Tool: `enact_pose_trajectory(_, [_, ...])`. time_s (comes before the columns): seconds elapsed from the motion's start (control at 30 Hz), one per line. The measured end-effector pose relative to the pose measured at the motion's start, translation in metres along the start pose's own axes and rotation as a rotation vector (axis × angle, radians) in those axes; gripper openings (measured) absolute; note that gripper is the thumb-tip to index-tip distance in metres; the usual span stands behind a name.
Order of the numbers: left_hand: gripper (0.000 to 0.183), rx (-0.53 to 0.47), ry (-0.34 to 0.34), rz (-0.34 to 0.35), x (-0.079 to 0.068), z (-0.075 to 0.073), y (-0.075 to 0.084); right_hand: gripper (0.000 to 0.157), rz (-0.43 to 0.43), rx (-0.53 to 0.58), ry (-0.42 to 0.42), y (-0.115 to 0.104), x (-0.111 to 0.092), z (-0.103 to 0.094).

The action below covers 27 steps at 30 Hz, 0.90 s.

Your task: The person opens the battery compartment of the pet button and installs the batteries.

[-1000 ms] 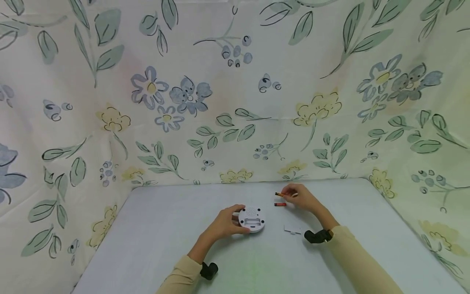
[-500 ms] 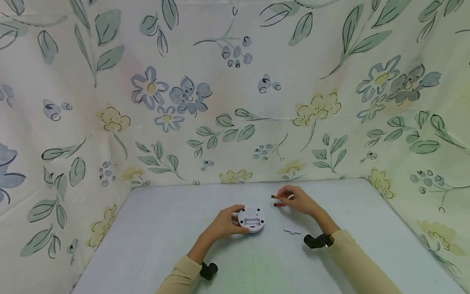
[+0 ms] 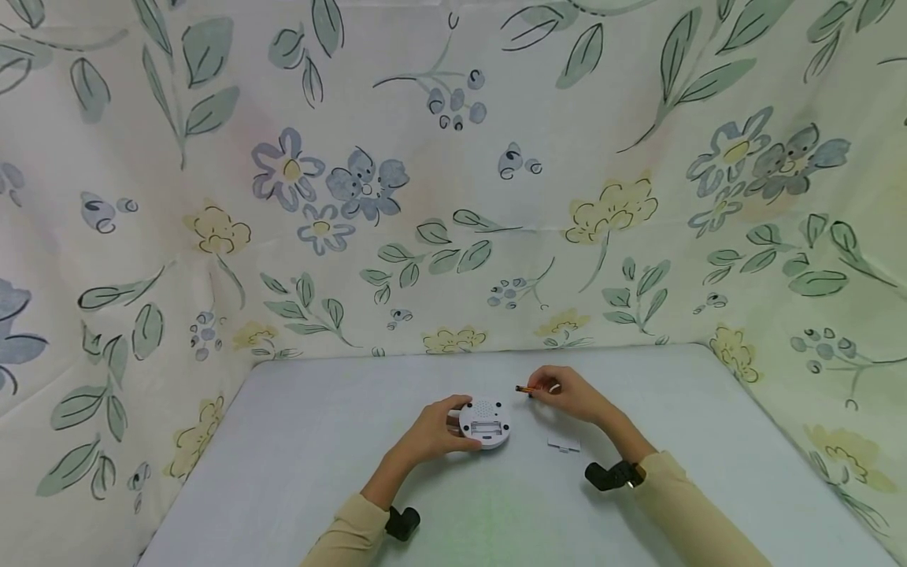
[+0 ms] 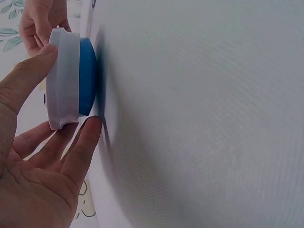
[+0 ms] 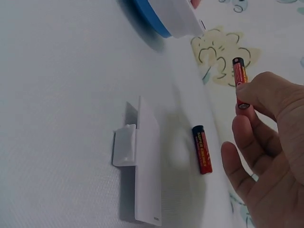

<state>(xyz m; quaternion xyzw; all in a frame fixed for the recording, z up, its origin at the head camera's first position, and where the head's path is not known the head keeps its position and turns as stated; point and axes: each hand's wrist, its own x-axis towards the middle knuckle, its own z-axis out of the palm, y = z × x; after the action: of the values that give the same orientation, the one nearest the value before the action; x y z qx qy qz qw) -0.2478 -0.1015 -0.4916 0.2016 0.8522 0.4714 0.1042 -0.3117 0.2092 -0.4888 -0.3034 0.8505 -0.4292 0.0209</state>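
A round white device [image 3: 485,409] with a blue lower side lies face down, its slotted battery compartment [image 3: 486,428] showing bare inside. My left hand [image 3: 434,429] grips it from the left, thumb on the near rim and fingers on the far one. In the right wrist view, my right hand [image 5: 270,137] pinches a red-and-black battery [image 5: 240,80] between thumb and fingertip, up off the table. A second such battery [image 5: 202,149] lies on the table just below that hand; in the head view it is mostly hidden. Nearer to me is the white battery cover [image 3: 564,446].
Everything stands on a white-covered table [image 3: 319,409]. Behind it hangs a floral cloth [image 3: 453,197], meeting the table's far edge. Dark wrist cameras [image 3: 612,475] sit on both forearms.
My right hand has moved left and a little toward me with its battery, nearer to the device, now covering most of the lying battery in the head view. My left hand has stayed put.
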Motion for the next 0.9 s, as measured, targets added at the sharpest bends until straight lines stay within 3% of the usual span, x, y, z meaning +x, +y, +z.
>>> enact_pose_trajectory(0.63, [0.079,-0.021,-0.002,-0.003,0.000,0.000,0.001,0.010,-0.045,0.091,-0.046,-0.007,-0.009,0.017])
enact_pose_trajectory(0.9, [0.078,-0.006,0.001,-0.011,0.001,0.001,0.001,0.012,-0.040,0.117,-0.039,-0.042,-0.016,0.017])
